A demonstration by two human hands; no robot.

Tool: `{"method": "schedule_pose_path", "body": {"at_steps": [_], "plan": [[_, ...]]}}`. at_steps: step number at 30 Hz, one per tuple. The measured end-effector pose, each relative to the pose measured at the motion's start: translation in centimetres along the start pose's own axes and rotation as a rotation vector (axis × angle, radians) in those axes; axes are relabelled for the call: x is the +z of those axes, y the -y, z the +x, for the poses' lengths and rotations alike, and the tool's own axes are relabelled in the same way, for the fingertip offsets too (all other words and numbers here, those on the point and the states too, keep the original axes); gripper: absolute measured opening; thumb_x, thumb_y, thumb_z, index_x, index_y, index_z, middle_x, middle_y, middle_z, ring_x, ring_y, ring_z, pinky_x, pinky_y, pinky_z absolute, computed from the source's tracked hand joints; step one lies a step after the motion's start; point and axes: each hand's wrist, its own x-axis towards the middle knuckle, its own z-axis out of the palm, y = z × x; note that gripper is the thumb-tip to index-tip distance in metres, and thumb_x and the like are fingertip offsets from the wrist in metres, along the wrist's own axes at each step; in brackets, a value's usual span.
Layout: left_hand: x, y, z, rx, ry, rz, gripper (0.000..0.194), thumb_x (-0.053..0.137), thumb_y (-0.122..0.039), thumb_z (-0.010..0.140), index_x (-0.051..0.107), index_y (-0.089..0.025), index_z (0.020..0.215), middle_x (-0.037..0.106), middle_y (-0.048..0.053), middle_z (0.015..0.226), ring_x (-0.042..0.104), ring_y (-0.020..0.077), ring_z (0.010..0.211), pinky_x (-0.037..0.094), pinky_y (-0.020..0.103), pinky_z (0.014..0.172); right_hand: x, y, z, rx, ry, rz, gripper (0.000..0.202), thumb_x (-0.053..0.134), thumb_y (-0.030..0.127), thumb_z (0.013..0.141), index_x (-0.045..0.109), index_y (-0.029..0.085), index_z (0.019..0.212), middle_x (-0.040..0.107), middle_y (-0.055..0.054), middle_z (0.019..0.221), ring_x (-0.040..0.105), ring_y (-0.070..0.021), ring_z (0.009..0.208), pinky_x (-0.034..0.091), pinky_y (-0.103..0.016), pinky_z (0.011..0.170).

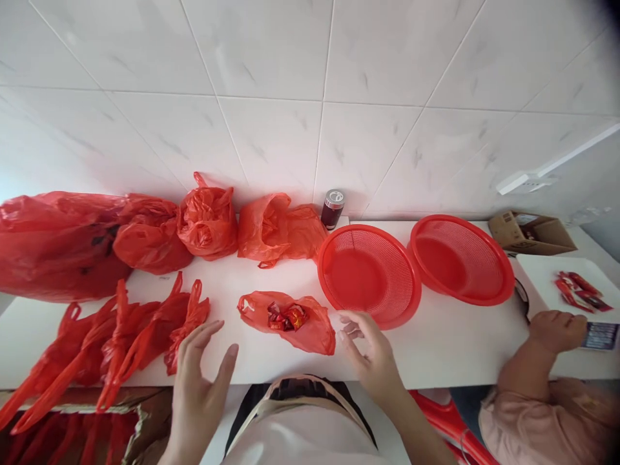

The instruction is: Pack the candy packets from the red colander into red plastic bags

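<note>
My left hand (201,368) hovers open, fingers spread, just beside the loose bags (121,336), holding nothing. My right hand (371,355) is open too, fingers loosely curled, near the small bag (310,329) but apart from it. That bag lies flat mid-tabletop (436,349), long axis left-right, sweets (285,316) inside; wrapper writing unreadable. Beyond: two baskets (371,274), a can (332,208), tied bags.

two red baskets (369,274) (461,257), a dark can (332,208), a cardboard box (530,232), knotted red bags (207,221).
</note>
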Motion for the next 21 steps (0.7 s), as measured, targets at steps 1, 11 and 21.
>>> {"method": "schedule_pose_path", "body": {"at_steps": [1,11,21], "plan": [[-0.1,-0.8,0.0,0.118,-0.003,0.040,0.035,0.063,-0.034,0.082,0.058,-0.025,0.115,0.055,0.008,0.125,0.050,0.0274,0.121,0.036,0.044,0.107,0.1,1.1,0.1,-0.020,-0.041,-0.003,0.025,0.049,0.029,0.093,0.058,0.024,0.115,0.064,-0.008,0.106,0.060,-0.0191,0.092,0.052,-0.034,0.081],[5.5,6.5,7.0,0.373,0.661,0.686,0.025,0.051,-0.025,0.090,0.075,-0.021,0.086,0.070,0.013,0.116,0.059,0.0357,0.113,0.013,0.065,0.110,10.2,-2.5,4.4,0.071,0.463,-0.594,0.039,0.059,0.019,0.084,0.061,0.026,0.123,0.063,-0.008,0.119,0.056,-0.0261,0.111,0.039,-0.041,0.097],[3.2,14.4,6.4,0.398,0.886,0.653,0.028,0.061,-0.016,0.080,0.070,-0.025,0.105,0.069,0.011,0.120,0.064,0.0319,0.109,0.029,0.059,0.105,12.3,-8.5,1.8,0.291,0.352,-0.463,0.062,0.060,0.024,0.081,0.043,0.026,0.140,0.050,-0.007,0.140,0.049,-0.0219,0.124,0.039,-0.034,0.103]]}}
